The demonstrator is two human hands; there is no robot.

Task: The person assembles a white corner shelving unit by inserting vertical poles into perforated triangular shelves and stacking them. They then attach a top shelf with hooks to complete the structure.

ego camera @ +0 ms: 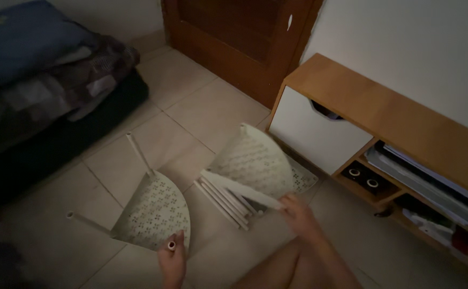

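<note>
A pale green perforated corner shelf panel (155, 211) lies on the tiled floor with two thin poles standing out of it, one at its far corner (138, 154) and one at its left corner (87, 222). My left hand (172, 262) grips a short tube fitting at the panel's near corner. My right hand (297, 212) holds the end of one pale pole (239, 188) from a bundle of several poles (224, 203) lying on the floor. A second stack of perforated panels (255, 160) rests beside the bundle.
A low wooden cabinet (389, 115) with a white drawer and open shelves of small items runs along the right wall. A wooden door (239, 37) is ahead. Folded bedding on a dark mattress (41, 91) lies at the left. My bare leg (293, 270) is below.
</note>
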